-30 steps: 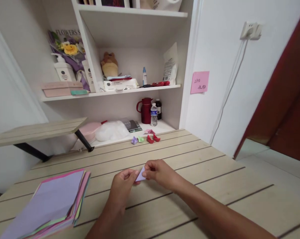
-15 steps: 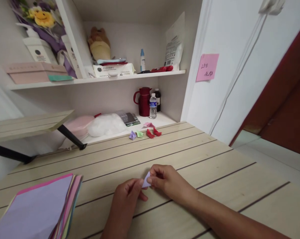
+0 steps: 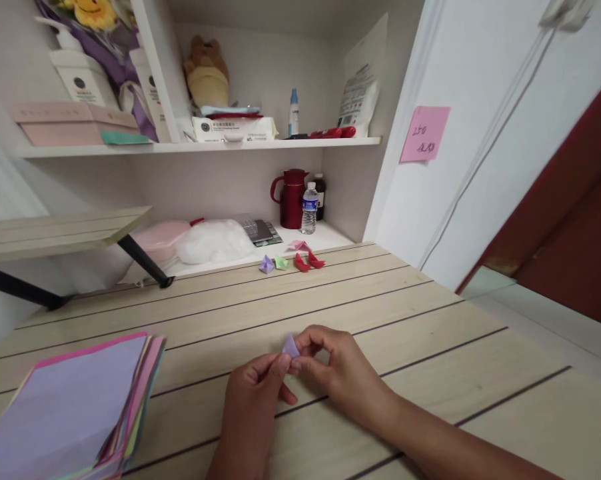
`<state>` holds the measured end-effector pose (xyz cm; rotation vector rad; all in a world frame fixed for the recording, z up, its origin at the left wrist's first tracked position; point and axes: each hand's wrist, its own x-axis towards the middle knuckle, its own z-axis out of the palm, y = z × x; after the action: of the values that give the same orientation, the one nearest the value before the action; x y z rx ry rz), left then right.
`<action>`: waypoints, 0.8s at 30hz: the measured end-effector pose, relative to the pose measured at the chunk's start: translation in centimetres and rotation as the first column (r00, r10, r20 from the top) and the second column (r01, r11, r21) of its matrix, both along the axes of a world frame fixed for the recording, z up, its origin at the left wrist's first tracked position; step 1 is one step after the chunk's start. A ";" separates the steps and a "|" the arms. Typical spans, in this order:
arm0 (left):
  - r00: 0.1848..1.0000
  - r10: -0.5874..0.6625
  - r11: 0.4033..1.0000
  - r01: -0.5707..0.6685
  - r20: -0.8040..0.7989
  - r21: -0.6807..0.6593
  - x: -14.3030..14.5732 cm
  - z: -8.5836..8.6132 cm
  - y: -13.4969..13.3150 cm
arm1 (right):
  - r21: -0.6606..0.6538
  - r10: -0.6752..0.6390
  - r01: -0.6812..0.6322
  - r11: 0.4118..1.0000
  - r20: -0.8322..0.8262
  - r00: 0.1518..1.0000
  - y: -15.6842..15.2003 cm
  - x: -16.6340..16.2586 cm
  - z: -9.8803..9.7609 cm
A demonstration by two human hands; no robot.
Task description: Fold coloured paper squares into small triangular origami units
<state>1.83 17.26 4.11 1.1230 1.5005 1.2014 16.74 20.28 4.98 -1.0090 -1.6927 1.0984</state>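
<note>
A small folded piece of purple paper (image 3: 290, 347) is pinched between my two hands, just above the slatted table (image 3: 380, 300). My left hand (image 3: 255, 390) grips its lower left part with thumb and fingers. From the right, my right hand (image 3: 330, 357) pinches the other side, its fingertips close to my left thumb. The fingers cover the paper's lower part. Farther back on the table lie small folded paper pieces: a purple one (image 3: 266, 265), a light green one (image 3: 281, 263), red ones (image 3: 302, 263) and a pink one (image 3: 299, 246).
A stack of coloured paper sheets (image 3: 75, 400) lies at the left. A raised wooden stand (image 3: 60, 233) is behind it. At the back, a white shelf (image 3: 205, 151) holds boxes and bottles above a dark red jug (image 3: 292, 200) and a water bottle (image 3: 309, 210).
The purple paper has been turned more upright, its tip now pointing up. My hands have come closer together around it, and the camera view has shifted slightly.
</note>
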 end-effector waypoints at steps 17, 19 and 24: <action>0.834 -0.044 0.997 0.068 0.550 -0.022 0.1 -0.1 -0.1 | -0.289 0.235 -0.434 0.853 -0.530 0.815 0.7 0.1 -0.5; 0.749 -0.065 0.992 0.119 0.659 -0.036 0.1 -0.3 -0.1 | -0.313 0.179 -0.368 0.876 -0.497 0.849 0.7 0.4 -0.7; 0.630 -0.132 0.953 0.294 0.766 -0.077 0.5 -1.0 -0.3 | -0.348 0.164 -0.372 0.861 -0.502 0.849 0.8 0.8 -0.6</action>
<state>2.35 16.98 3.13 0.5128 0.7727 1.1154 17.53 21.12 4.35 -0.6887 -1.2459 1.8106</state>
